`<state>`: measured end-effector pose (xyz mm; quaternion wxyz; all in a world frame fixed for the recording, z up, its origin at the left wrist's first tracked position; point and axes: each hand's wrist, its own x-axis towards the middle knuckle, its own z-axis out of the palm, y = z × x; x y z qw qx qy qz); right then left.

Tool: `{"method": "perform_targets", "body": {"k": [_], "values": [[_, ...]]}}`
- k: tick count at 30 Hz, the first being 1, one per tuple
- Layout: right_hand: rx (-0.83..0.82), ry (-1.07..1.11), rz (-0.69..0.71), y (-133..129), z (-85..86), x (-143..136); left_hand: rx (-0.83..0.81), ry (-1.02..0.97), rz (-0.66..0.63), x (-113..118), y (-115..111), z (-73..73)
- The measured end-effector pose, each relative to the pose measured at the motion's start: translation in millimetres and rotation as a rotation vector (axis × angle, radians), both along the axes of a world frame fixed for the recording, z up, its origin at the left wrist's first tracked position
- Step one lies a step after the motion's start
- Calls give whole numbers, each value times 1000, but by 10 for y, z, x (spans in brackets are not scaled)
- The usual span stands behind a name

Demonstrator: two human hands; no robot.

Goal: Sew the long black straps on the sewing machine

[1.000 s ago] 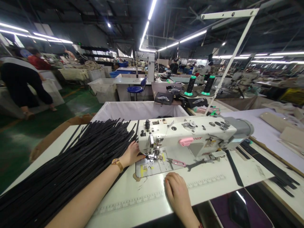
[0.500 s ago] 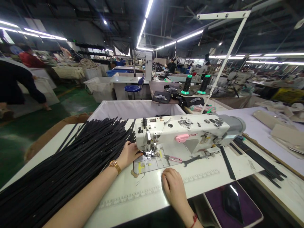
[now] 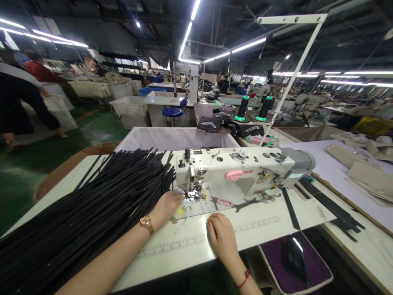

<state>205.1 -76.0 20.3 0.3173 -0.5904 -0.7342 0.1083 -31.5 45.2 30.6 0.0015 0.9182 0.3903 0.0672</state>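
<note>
My left hand (image 3: 167,209) is at the needle area of a white sewing machine (image 3: 211,172), its fingertips beside the metal presser foot (image 3: 193,194). Those fingers are pinched together, and whatever is between them is hidden. Just behind and left of this hand lies a big pile of long black strips (image 3: 101,209). My right hand (image 3: 223,237) rests on the white table (image 3: 172,266) in front of the machine, fingers curled in, no object showing in it. A printed ruler scale (image 3: 258,223) runs along the tabletop by this hand.
Pink-handled thread snips (image 3: 223,202) and a dark wrench (image 3: 245,205) lie on the machine bed. More black strips (image 3: 331,200) are at the right. A phone (image 3: 294,260) sits on a purple surface below the table edge. Behind the machine stands a white-lined bin (image 3: 178,137).
My left hand has turned slightly, its fingers drawn closer together by the presser foot. My right hand stays on the table with little change. The view has shifted slightly.
</note>
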Motion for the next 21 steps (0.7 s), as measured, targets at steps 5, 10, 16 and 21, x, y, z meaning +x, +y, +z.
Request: {"method": "perform_targets", "body": {"k": [5,10,16,21], "values": [[-7,2,4,5,2,-3,-18,-6,161,191,-159,-7],[-13,15,5,20,12,6,-39,8,297,546,-410,61],[5,-14,12,4,16,-2,-82,-1,396,688,-613,247],[45,-47,37,1,18,5,-261,-79,340,619,-1294,162]]}}
